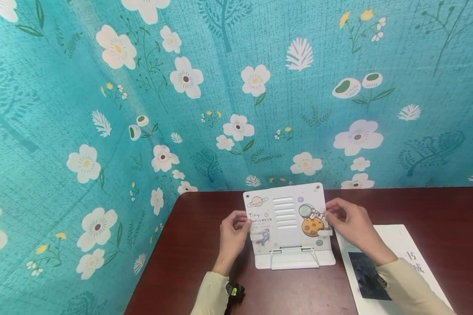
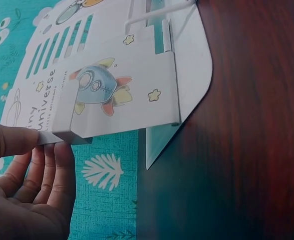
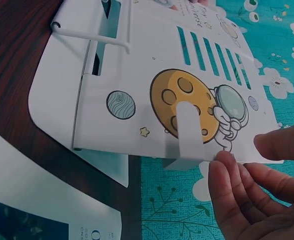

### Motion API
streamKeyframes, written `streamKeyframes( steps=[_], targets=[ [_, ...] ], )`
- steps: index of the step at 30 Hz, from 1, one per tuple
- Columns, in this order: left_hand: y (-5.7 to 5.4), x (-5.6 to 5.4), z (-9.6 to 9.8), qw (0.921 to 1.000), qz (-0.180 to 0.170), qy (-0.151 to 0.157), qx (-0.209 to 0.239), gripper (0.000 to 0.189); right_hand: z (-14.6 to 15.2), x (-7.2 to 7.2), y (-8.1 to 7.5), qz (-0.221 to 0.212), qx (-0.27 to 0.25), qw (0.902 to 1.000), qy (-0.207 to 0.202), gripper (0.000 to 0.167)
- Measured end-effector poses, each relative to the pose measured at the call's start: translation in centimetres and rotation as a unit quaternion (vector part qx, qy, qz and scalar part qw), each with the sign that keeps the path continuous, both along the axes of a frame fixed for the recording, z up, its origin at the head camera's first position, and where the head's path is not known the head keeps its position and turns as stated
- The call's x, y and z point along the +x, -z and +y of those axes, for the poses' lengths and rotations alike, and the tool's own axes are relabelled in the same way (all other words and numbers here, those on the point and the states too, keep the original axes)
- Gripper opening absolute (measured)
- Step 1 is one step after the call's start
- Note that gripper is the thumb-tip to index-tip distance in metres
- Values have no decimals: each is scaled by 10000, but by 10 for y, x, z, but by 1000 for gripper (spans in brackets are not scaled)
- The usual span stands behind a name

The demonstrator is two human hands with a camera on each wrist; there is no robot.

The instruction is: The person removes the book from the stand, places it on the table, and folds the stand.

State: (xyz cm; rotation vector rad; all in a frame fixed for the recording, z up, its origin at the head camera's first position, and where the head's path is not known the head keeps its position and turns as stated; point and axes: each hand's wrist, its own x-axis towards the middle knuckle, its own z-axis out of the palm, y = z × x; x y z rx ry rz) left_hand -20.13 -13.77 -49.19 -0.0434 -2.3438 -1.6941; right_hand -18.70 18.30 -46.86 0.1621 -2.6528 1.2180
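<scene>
A white metal book stand [image 1: 287, 238], printed with "Tiny universe", a rocket and an astronaut on an orange moon, stands on the table with its panel tilted up. My left hand [image 1: 233, 234] pinches the panel's left edge, thumb in front and fingers behind, just beside the left page clip [image 2: 69, 117]. On the opposite edge, my right hand [image 1: 351, 222] holds the panel between thumb and fingers, above the right page clip [image 3: 189, 130]. A white wire rest [image 1: 295, 266] juts out along the stand's front. The back of the stand is hidden.
A white book or magazine [image 1: 394, 238] with a dark picture lies right of the stand, under my right forearm. The dark red wooden table [image 1: 295, 293] meets a teal flowered cloth [image 1: 220, 87] behind and at left.
</scene>
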Motion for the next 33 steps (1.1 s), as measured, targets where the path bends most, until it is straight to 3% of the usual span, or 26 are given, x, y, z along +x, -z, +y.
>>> streamKeyframes(
  steps=[14,22,29,33],
  targets=[
    [0,-1,-2,10000,11,-3,-36,15,-2,3,-5,-28,198,9995,-231,33],
    [-3,1,-2,9994,-71,325,29,12,-6,2,-1,-17,36,9991,-422,55],
    [-8,3,-4,9974,-217,673,-154,11,-5,3,0,80,-11,9985,-547,54],
    [-12,5,-5,9950,-231,824,-508,11,-6,5,0,155,37,9980,-605,50]
  ],
)
